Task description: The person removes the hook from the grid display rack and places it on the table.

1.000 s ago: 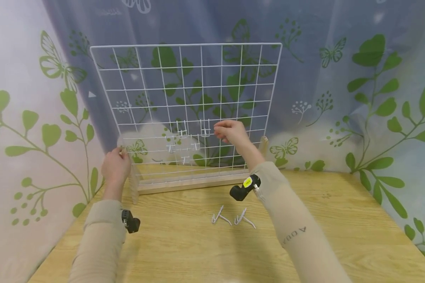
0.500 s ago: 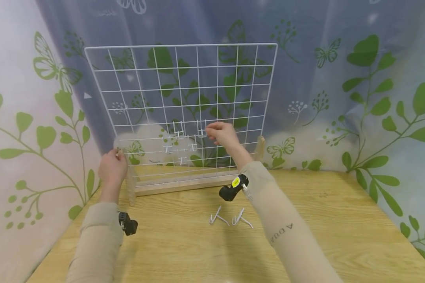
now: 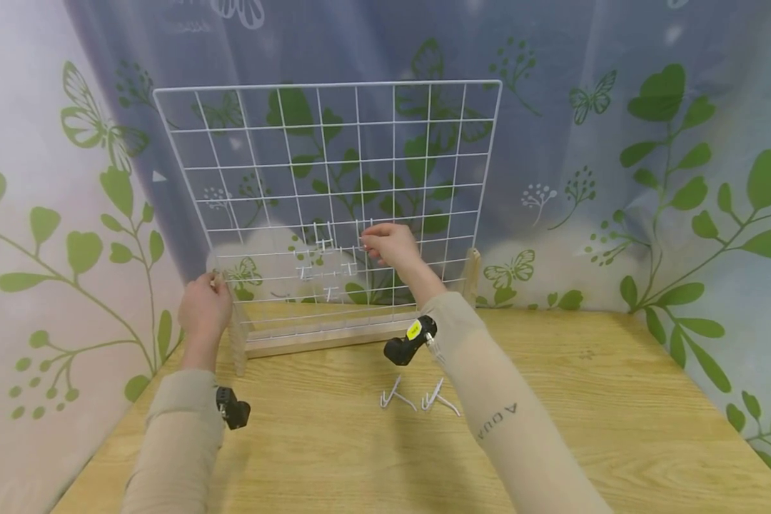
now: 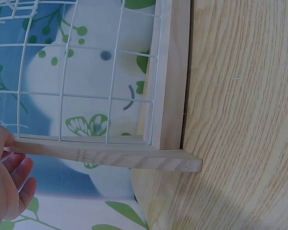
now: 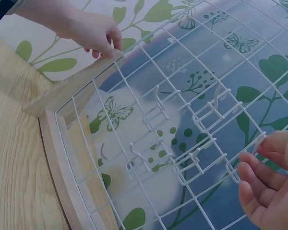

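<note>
A white wire grid panel (image 3: 328, 85) stands upright in a wooden base (image 3: 321, 344). My left hand (image 3: 205, 307) grips the top of the base's left side post (image 4: 134, 158), thumb and finger pinching the wood. At the grid's lower middle, my right hand (image 3: 392, 250) pinches a white wire hook (image 5: 233, 173) against the wires, its tip between thumb and forefinger. Several similar hooks (image 5: 213, 108) hang on the grid just left of the right hand. Whether the pinched hook is fully seated cannot be told.
Two loose white hooks, one on the left (image 3: 397, 396) and one on the right (image 3: 440, 398), lie on the wooden table (image 3: 321, 442) before the stand. Behind the grid hangs a leaf-and-butterfly patterned curtain (image 3: 552, 43). The right side post (image 3: 472, 275) stands beyond the right forearm.
My right hand has shifted slightly left and down along the grid, now covering part of the hook there. The left hand keeps its grip on the post. The head view has turned slightly.
</note>
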Demonstrator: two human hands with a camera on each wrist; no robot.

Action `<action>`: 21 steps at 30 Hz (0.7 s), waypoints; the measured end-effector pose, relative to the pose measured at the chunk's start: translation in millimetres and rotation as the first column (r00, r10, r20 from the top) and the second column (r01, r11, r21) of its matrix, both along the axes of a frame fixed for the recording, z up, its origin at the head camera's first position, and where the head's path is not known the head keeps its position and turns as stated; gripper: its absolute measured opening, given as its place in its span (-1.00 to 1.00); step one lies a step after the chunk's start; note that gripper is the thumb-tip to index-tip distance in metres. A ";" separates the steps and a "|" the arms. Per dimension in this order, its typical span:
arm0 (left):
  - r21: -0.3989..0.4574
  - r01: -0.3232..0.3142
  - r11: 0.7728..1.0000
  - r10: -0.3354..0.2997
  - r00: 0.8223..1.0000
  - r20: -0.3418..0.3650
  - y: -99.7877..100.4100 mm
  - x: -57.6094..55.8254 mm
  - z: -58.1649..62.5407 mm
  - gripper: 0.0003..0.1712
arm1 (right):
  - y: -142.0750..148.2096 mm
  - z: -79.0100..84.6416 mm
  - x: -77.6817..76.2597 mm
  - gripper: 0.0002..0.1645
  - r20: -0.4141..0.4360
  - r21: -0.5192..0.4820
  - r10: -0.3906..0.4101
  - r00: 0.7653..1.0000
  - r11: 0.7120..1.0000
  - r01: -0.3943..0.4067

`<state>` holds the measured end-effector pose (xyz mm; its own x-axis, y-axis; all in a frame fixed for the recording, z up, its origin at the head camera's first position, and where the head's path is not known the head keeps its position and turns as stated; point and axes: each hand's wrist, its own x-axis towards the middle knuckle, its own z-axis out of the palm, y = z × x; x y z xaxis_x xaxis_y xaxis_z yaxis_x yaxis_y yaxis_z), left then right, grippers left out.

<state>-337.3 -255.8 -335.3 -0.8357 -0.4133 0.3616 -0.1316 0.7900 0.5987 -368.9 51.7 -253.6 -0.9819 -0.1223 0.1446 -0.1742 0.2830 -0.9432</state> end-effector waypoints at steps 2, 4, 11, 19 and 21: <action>0.001 -0.003 1.000 0.003 1.000 -0.005 -0.3 0.0 -0.1 -0.48 | -0.8 0.1 -0.6 -0.66 0.012 -0.001 0.002 1.000 1.000 -0.002; 0.001 -0.002 1.000 0.002 1.000 -0.005 -0.4 -0.1 -0.1 -0.48 | -1.4 0.3 -1.4 -0.66 0.035 -0.021 0.007 0.999 1.000 -0.006; 0.007 0.001 1.000 -0.001 1.000 -0.012 -0.5 -1.4 -1.6 -0.47 | -3.4 1.5 -3.9 -0.69 0.133 -0.127 0.015 0.991 0.992 0.002; 0.013 -0.010 1.000 0.010 1.000 -0.009 -0.3 0.1 -0.7 -0.47 | -4.5 4.5 -4.2 -0.68 0.144 -0.140 0.019 0.989 0.990 0.001; 0.012 -0.008 1.000 0.008 1.000 -0.011 -0.1 0.4 -0.2 -0.47 | -4.1 5.5 -3.9 -0.66 0.141 -0.146 0.024 0.990 0.989 -0.003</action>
<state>-336.9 -255.9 -335.4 -0.8284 -0.4242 0.3657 -0.1315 0.7820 0.6093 -372.8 47.5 -248.1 -0.9921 -0.1238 0.0209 -0.0383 0.1399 -0.9894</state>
